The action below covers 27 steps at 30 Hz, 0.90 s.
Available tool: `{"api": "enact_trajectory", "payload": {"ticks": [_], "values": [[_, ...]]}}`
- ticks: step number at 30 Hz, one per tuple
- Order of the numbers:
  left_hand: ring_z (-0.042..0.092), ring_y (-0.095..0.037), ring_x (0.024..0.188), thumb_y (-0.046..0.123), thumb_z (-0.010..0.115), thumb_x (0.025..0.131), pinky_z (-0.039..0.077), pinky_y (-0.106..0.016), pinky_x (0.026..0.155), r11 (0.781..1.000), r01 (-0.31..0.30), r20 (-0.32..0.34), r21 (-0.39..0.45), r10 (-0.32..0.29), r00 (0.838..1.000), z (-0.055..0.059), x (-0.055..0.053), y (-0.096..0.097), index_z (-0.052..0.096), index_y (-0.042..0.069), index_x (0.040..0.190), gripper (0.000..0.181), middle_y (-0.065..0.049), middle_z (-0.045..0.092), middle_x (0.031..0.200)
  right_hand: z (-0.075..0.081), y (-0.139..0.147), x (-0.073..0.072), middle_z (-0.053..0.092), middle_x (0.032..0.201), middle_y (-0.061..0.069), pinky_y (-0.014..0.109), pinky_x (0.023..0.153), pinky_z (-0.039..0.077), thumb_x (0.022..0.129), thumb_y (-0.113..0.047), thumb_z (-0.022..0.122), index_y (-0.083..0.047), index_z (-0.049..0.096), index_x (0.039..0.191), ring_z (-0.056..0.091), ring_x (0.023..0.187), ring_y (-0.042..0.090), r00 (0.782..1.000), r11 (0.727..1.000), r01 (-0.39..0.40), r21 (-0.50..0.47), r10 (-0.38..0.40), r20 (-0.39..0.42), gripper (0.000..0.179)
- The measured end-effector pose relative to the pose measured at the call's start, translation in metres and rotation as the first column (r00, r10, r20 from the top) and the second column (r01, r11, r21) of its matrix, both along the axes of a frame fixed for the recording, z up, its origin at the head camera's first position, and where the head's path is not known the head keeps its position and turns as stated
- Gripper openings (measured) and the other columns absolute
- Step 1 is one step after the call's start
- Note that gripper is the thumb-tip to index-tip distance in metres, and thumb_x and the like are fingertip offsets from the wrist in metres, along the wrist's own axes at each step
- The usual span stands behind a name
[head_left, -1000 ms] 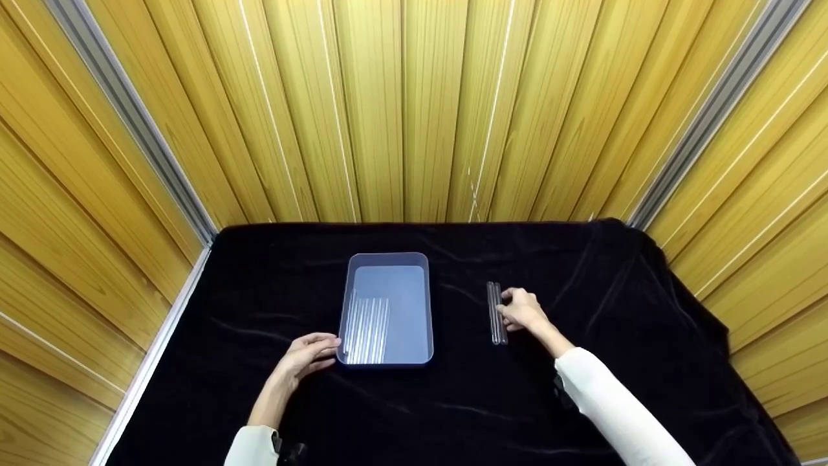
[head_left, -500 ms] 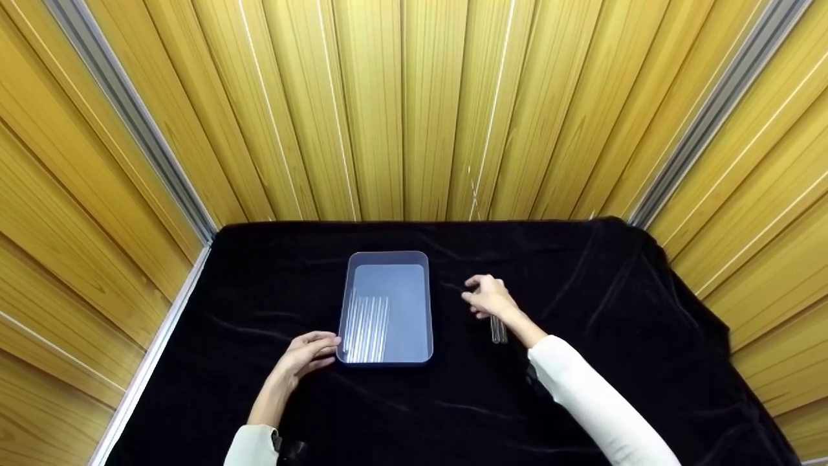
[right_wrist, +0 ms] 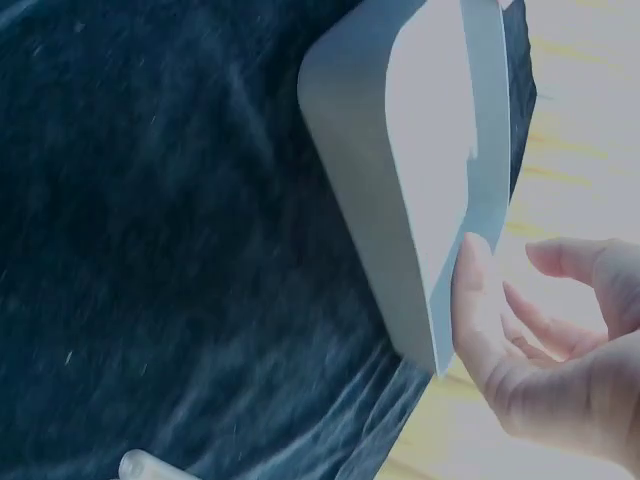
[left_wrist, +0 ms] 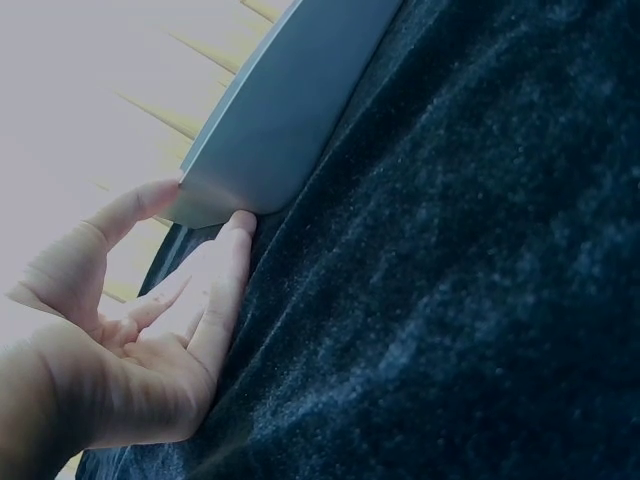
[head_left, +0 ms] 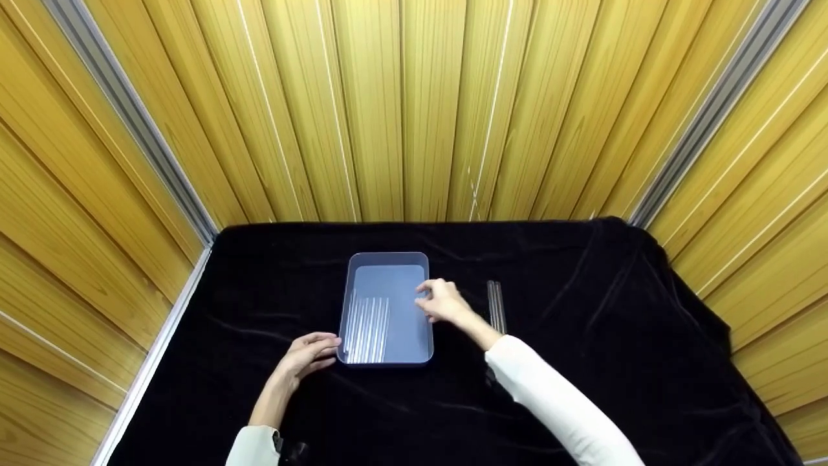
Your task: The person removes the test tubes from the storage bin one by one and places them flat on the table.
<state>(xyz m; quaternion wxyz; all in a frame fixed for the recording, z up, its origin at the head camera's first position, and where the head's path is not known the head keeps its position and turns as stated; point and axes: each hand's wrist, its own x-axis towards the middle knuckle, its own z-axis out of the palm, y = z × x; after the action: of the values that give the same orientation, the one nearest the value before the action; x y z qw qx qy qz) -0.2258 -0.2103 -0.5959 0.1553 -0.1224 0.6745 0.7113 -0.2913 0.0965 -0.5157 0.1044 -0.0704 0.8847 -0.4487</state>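
Observation:
A translucent blue-grey tray [head_left: 411, 343] stands on black cloth, with several clear tubes [head_left: 367, 330] side by side at its left front. My left hand [head_left: 309, 355] rests at the tray's front left corner; in the left wrist view its thumb meets the rim and a fingertip touches the wall low down. Over the tray's right side is my right hand [head_left: 443, 301], thumb and fingers apart with nothing visible between them. More clear tubes [head_left: 496, 307] lie on the cloth to the right, partly hidden by the right forearm. One tube end [right_wrist: 140, 466] shows in the right wrist view.
Black velvet cloth [head_left: 601, 362] covers the table, slightly wrinkled. Yellow wood-patterned panels [head_left: 427, 110] surround it at the back and both sides, with grey metal strips [head_left: 136, 110] at the corners.
My right hand has left the tubes on the right-hand cloth and moved left to the tray's right side, its fingers apart. The left hand and the tray have stayed put.

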Motion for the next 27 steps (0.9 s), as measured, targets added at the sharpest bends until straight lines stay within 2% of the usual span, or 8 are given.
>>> {"api": "enact_trajectory", "payload": {"ticks": [3,6,11,15,18,22,25,27], "values": [[0.072,-0.012,0.094,0.014,0.074,0.092,0.062,-0.027,0.084,1.000,-0.001,-0.002,0.003,0.001,1.000,0.001,0.000,0.000,0.058,-0.008,0.125,0.042,-0.004,0.074,0.102,-0.005,-0.013,0.001,0.075,0.093,0.024,0.036,0.061,0.065,0.092,-0.004,0.068,0.007,0.067,0.121,0.076,0.072,0.035,0.999,0.999,-0.052,-0.001,0.052,-0.002,0.031],[0.071,-0.013,0.094,0.014,0.074,0.092,0.062,-0.027,0.085,1.000,0.001,-0.006,0.003,-0.001,1.000,0.001,0.000,0.000,0.060,-0.007,0.122,0.040,-0.005,0.073,0.102,-0.011,-0.024,0.002,0.074,0.096,0.028,0.040,0.066,0.065,0.094,-0.004,0.067,0.009,0.064,0.124,0.077,0.074,0.035,0.996,0.996,-0.084,-0.019,0.085,0.035,0.033],[0.071,-0.013,0.094,0.015,0.075,0.092,0.062,-0.028,0.085,1.000,0.006,-0.010,0.005,-0.006,1.000,0.000,0.000,0.000,0.060,-0.007,0.122,0.040,-0.005,0.073,0.102,-0.024,-0.041,0.011,0.073,0.099,0.025,0.035,0.064,0.065,0.094,-0.003,0.067,0.013,0.057,0.132,0.077,0.077,0.036,0.986,0.996,-0.080,-0.044,0.085,0.145,0.042],[0.071,-0.013,0.094,0.015,0.075,0.092,0.062,-0.028,0.085,1.000,0.009,-0.012,0.006,-0.009,1.000,-0.001,0.000,0.000,0.059,-0.008,0.123,0.041,-0.006,0.073,0.104,-0.035,-0.051,0.020,0.073,0.093,0.020,0.033,0.060,0.064,0.092,-0.002,0.068,0.016,0.053,0.134,0.077,0.076,0.036,0.980,0.995,-0.095,-0.021,0.097,0.172,0.047],[0.071,-0.013,0.095,0.015,0.075,0.092,0.062,-0.028,0.085,1.000,0.009,-0.010,0.004,-0.009,1.000,-0.002,0.000,0.001,0.059,-0.007,0.123,0.041,-0.006,0.073,0.104,-0.039,-0.055,0.025,0.074,0.084,0.017,0.033,0.058,0.064,0.091,-0.003,0.069,0.015,0.057,0.124,0.077,0.073,0.036,0.982,0.992,-0.121,0.035,0.114,0.152,0.040],[0.071,-0.013,0.094,0.015,0.075,0.092,0.062,-0.027,0.085,1.000,0.012,-0.009,-0.006,-0.012,1.000,-0.001,0.000,0.000,0.059,-0.007,0.123,0.042,-0.005,0.072,0.104,-0.040,-0.059,0.030,0.072,0.074,0.010,0.030,0.057,0.063,0.089,-0.007,0.072,0.008,0.062,0.104,0.076,0.067,0.032,0.988,0.982,-0.139,0.129,0.128,0.083,0.024],[0.071,-0.013,0.095,0.016,0.074,0.092,0.062,-0.027,0.084,1.000,0.015,-0.014,-0.012,-0.016,1.000,0.000,0.001,0.001,0.058,-0.009,0.125,0.044,-0.006,0.072,0.105,-0.040,-0.061,0.031,0.068,0.073,0.008,0.027,0.058,0.060,0.087,-0.008,0.074,0.006,0.061,0.098,0.074,0.062,0.029,0.991,0.974,-0.133,0.182,0.128,0.035,0.022],[0.071,-0.013,0.095,0.016,0.074,0.092,0.062,-0.027,0.085,1.000,0.014,-0.012,-0.017,-0.014,1.000,0.000,0.001,0.001,0.058,-0.009,0.125,0.045,-0.007,0.072,0.106,-0.042,-0.064,0.032,0.065,0.073,0.008,0.028,0.057,0.061,0.087,-0.008,0.075,0.006,0.060,0.097,0.074,0.060,0.029,0.993,0.975,-0.115,0.190,0.112,0.030,0.022]]}}
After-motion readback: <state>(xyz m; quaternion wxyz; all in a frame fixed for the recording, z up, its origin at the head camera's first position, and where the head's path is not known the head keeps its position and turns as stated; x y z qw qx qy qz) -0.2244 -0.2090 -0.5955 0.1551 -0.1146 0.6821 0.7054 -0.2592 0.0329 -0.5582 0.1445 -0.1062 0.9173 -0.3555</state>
